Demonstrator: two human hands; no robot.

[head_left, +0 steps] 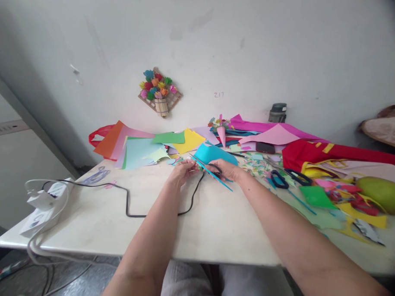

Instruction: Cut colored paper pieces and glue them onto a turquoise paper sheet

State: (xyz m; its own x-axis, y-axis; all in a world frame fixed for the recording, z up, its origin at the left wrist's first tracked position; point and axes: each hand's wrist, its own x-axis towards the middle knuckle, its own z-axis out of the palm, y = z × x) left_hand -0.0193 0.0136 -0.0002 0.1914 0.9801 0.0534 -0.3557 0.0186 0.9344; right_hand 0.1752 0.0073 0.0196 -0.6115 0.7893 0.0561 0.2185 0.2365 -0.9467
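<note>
Above the middle of the table, my left hand (185, 171) pinches the end of a narrow blue paper strip (221, 182). The strip slants down to the right in front of my right hand (227, 168). Dark-handled scissors (214, 169) are in my right hand, fingers curled through the loops. Their blades point left toward the fingers of my left hand; how far apart they stand is hard to make out. Just behind both hands lies a larger blue paper sheet (213, 153).
Coloured sheets (139, 151) lie at the back left, paper scraps (258, 165) at the right beside another pair of scissors (292, 176). A black cable (127, 201) runs from a white power strip (46, 207). Further right are red cloth (307, 154) and a green fruit-like object (382, 195).
</note>
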